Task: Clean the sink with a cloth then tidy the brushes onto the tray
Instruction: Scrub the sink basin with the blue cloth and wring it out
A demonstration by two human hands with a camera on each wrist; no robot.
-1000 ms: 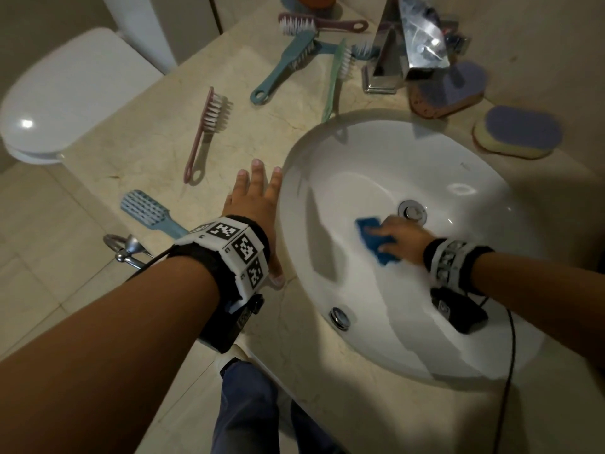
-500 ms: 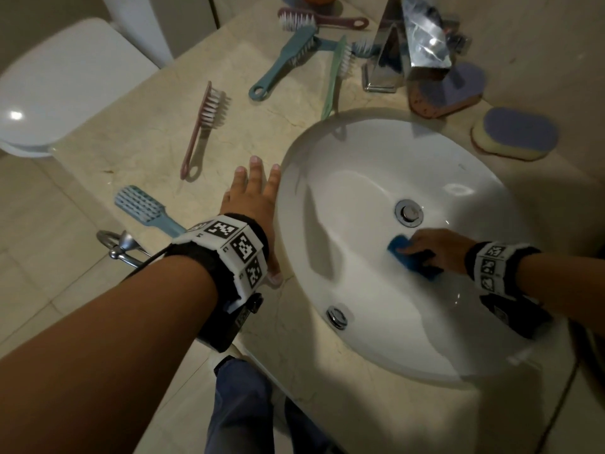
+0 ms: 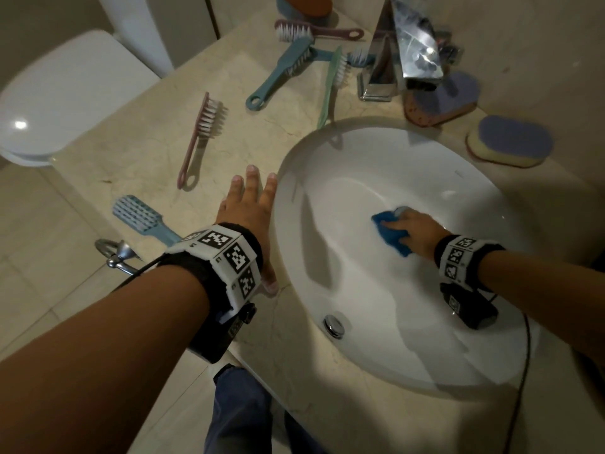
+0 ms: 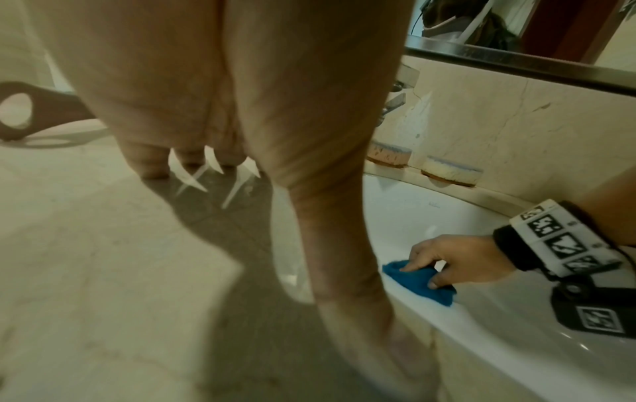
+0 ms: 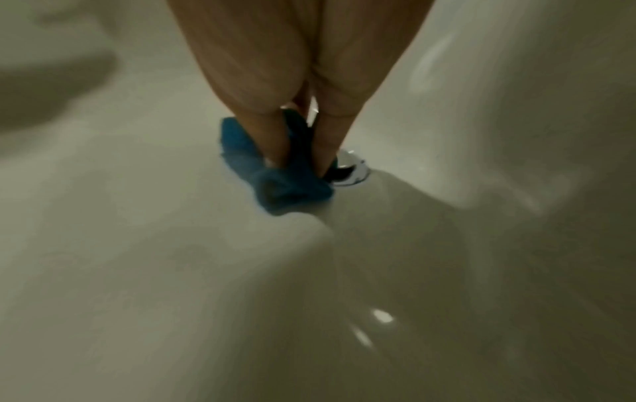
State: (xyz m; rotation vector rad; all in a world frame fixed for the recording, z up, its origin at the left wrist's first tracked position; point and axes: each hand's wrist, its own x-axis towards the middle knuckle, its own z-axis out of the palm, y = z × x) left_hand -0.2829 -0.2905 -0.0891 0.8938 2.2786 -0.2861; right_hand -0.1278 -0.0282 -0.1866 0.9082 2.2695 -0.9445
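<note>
My right hand (image 3: 414, 229) grips a bunched blue cloth (image 3: 391, 235) and presses it on the bottom of the white oval sink (image 3: 360, 165), right beside the drain (image 5: 351, 170). In the left wrist view the cloth (image 4: 418, 278) is pinched between fingers and thumb. My left hand (image 3: 250, 208) lies flat, fingers straight, on the beige counter (image 3: 137, 149) at the sink's left rim. Several brushes lie on the counter: a pink one (image 3: 199, 136), a pale blue one (image 3: 140, 216), a teal one (image 3: 281, 72), a green one (image 3: 330, 85) and a maroon-handled one (image 3: 314, 32).
A chrome tap (image 3: 402, 50) stands behind the sink. Two sponges (image 3: 509, 140) (image 3: 440, 99) lie at the back right. An orange object (image 3: 304, 3) sits at the counter's far edge. A white toilet lid (image 3: 65, 99) is to the left. An overflow cap (image 3: 333, 326) marks the near sink wall.
My right hand swept the cloth from the left of the drain to the right below it, then back left next to the drain. My left hand stayed flat on the counter.
</note>
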